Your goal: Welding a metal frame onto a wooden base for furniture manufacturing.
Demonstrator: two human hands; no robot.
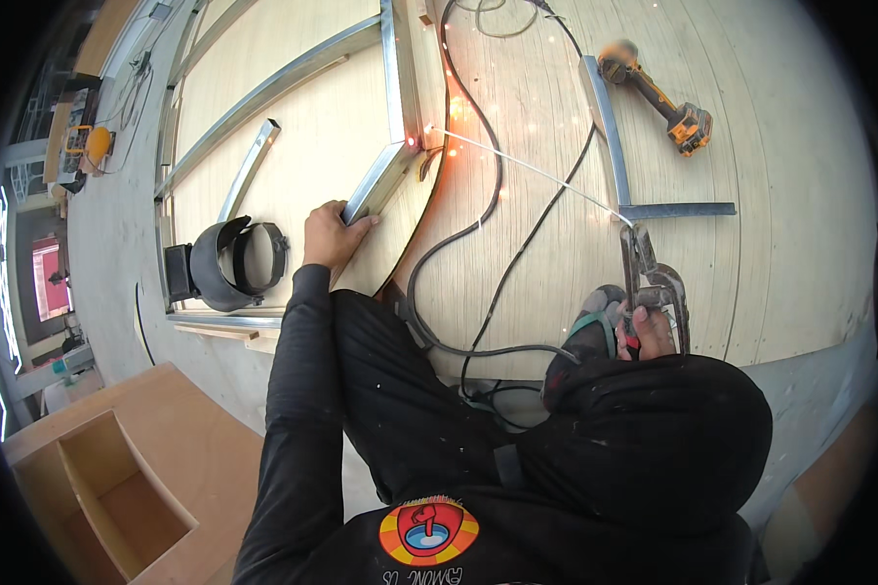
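Note:
My left hand [334, 237] is closed around the near end of a short square steel tube [375, 183], holding it against a longer steel tube [392, 78]. A red-hot spot glows where the two tubes meet. My right hand [650, 334] grips a dark, clamp-like electrode holder [635, 255]; part of the hand is hidden behind it and my knee. From its jaws a thin pale welding rod [527, 164] reaches left, its tip a little to the right of the glowing joint. Orange sparks scatter over the boards by the tip.
A black welding mask [226, 265] lies on the framed panel at left, near a loose tube piece [251, 168]. Black cables [498, 185] loop across the boards. At right are an L-shaped steel piece [610, 136] and a yellow-black power tool [658, 97]. A wooden box [205, 429] stands lower left.

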